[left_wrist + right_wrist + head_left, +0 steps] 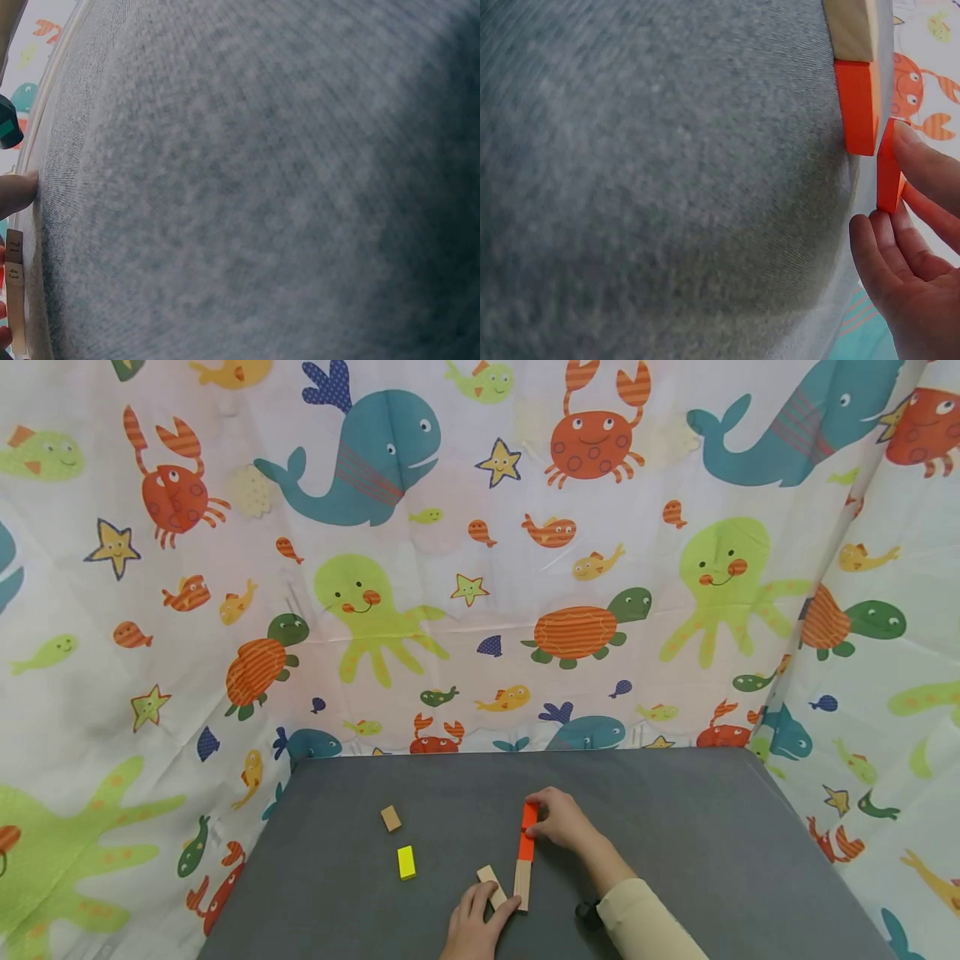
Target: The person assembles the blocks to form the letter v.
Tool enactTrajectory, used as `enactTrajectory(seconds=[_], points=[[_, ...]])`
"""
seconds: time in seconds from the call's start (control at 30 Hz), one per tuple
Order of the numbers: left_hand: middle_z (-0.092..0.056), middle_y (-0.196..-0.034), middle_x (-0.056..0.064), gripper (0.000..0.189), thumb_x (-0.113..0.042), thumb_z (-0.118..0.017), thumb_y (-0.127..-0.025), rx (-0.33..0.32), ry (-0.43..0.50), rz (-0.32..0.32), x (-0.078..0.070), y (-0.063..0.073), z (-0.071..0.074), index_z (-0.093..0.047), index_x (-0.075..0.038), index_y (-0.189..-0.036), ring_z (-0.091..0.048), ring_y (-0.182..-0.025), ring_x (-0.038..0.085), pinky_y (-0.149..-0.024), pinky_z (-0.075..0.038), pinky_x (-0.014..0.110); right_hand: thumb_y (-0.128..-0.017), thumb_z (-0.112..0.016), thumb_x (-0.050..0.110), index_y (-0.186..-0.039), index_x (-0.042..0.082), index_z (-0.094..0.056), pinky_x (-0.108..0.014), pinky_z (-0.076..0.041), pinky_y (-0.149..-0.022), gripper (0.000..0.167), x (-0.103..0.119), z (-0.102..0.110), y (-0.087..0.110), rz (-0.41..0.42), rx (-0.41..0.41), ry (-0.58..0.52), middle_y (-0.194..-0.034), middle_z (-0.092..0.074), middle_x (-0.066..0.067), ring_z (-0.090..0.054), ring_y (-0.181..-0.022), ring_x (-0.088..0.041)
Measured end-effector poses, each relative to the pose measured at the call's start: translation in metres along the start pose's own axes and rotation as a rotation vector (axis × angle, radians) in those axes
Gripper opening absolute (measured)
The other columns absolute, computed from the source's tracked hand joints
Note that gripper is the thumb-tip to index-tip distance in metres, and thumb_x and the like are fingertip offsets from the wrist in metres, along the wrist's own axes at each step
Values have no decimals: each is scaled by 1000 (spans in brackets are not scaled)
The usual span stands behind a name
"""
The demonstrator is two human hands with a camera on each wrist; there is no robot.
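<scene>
My right hand pinches an orange block between thumb and fingers at the far end of a short row. In the right wrist view a gap shows between this block and the second orange block. Behind that comes a plain wooden block, touching the orange one end to end. My left hand grips another wooden block, tilted beside the row's near end. Its thumb reaches close to the row. At the left wrist view's edge, fingers lie by wooden pieces marked with numbers, partly cut off.
A yellow block and a small tan block lie apart on the left of the grey table. A black device is at my right wrist. Behind the table hangs a sea-animal curtain.
</scene>
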State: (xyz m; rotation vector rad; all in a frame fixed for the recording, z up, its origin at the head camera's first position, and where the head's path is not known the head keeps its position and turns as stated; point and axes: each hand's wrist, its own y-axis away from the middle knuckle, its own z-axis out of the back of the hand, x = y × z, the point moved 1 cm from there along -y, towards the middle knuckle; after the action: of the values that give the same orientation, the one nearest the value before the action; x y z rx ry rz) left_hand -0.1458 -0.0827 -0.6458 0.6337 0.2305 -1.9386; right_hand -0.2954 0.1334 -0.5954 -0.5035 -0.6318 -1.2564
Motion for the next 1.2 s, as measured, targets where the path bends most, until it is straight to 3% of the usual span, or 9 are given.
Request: enactTrajectory(seconds=[0.2,0.5,0.87,1.03,1.2], points=[[-35,-149,4,88,-90,-60,-69,11,-11,4,-1,0,1,-45,-47,-145,-33,-137,34,-105,-39,66,-76,-89,11,-124,5,-71,-50,-54,-94,51,-2,-4,-2,-25,14,-10,-120,-65,-12,-61,-104,-28],[-36,-149,5,69,-71,-67,-83,10,4,14,-1,-1,3,-48,-46,-144,-33,-138,36,-105,-38,66,-76,-89,12,-124,5,-71,-47,-55,-93,52,-2,-5,-5,-36,15,0,-119,-64,-12,-60,-101,-26],[-36,-148,4,72,-78,-62,-81,13,-11,11,-1,0,0,-48,-46,-144,-34,-137,35,-105,-39,65,-78,-88,14,-124,5,-71,-49,-54,-94,50,-2,-5,-3,-31,44,19,-119,-66,-13,-61,-102,-27],[-36,-148,3,75,-82,-59,-79,13,-17,14,-1,0,-1,-48,-46,-144,-34,-136,34,-105,-39,65,-78,-88,16,-121,5,-72,-51,-53,-97,47,-4,-3,1,18,32,27,-118,-67,-12,-62,-106,-29],[-36,-149,4,72,-79,-60,-81,9,0,9,2,-1,-2,-47,-47,-145,-34,-137,35,-104,-39,66,-86,-82,25,-127,7,-69,-56,-49,-102,47,-3,-2,10,137,19,73,-127,-64,-14,-60,-116,-35]])
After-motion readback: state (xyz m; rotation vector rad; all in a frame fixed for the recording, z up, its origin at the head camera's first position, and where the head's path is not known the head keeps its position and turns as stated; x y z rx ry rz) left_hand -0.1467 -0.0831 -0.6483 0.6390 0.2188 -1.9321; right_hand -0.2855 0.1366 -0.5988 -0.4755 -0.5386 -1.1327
